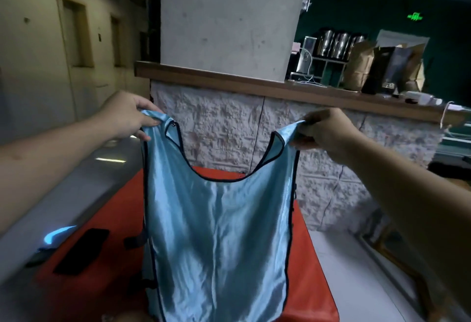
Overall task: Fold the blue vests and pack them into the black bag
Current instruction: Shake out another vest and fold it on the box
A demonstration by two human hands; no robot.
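Now, grip: my left hand (127, 115) and right hand (328, 130) each pinch a shoulder strap.
Vest: blue vest (219, 232) hangs lengthwise below both hands — over the red desk (102, 220).

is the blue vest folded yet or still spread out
Spread out, not folded. The blue vest hangs full length, the left hand and right hand each pinching a shoulder strap.

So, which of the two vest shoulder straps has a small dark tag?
The strap held by the left hand; the right hand's strap shows none.
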